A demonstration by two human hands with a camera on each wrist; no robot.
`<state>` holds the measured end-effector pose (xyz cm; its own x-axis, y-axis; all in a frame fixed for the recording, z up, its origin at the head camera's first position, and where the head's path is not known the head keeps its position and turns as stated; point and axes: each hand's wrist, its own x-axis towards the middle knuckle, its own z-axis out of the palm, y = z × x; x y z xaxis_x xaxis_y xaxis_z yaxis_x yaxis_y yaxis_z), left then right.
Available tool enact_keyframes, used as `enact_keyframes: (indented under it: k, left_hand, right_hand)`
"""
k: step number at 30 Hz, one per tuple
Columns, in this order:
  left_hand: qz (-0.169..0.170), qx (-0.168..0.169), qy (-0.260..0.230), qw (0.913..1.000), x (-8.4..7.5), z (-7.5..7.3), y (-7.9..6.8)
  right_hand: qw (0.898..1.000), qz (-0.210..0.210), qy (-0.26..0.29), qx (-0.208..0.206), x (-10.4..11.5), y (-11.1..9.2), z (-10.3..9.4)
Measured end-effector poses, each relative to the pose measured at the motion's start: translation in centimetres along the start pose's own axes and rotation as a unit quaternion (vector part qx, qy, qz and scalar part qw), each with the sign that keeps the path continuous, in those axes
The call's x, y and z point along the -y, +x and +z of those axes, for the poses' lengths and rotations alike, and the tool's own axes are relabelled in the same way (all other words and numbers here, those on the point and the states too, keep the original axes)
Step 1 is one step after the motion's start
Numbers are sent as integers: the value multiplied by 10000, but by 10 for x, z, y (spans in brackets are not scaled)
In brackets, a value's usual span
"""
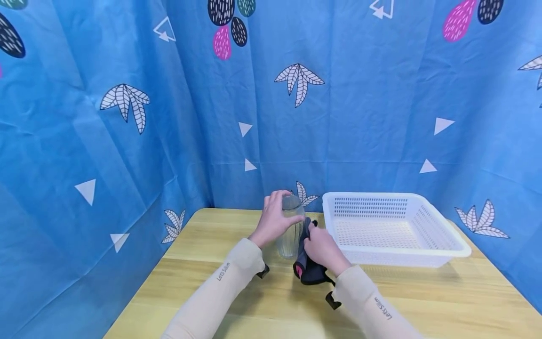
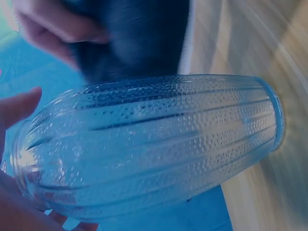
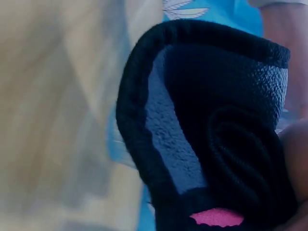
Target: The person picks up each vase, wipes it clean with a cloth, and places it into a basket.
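My left hand grips clear ribbed-glass jar, right hand black-trimmed grey cloth; I'd press flat, bracing jar

Clear ribbed jar beside dark cloth

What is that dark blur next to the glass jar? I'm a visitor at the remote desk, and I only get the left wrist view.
Observer: It's a dark cloth; the right wrist view shows a bright pink patch on it.

Visitor: Ooh! Is there anything else on the table?

Observer: Yes, the head view shows a white basket with slotted sides, to the right of the right hand.

Visitor: And what is the person wearing on their arms?

Observer: Pale sleeves, with dark lettering printed on both.
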<state>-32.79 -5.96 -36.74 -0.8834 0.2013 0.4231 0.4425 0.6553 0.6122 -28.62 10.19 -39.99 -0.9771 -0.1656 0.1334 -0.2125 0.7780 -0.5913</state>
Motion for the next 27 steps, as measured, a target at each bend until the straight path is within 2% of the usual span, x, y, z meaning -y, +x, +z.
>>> enact_keyframes:
  k: [5,9,16,21,27]
  left_hand:
    - [-69,-9,-123,9999,3,3,0]
    - [-149,84,-254,9995,5,3,0]
    - [93,68,183,9998,3,-3,2]
    - [160,196,311,9992,0,-6,4]
    - [64,383,203,9990,1,-7,1]
  right_hand:
    - [9986,85,-44,520,-14,-3,23]
    - [9976,81,51,689,-21,-5,29]
    - [9985,275,313,367,-17,-8,14]
    - [9956,334,877,39,-3,-13,-5]
    - [9962,-110,670,-551,14,-15,-24]
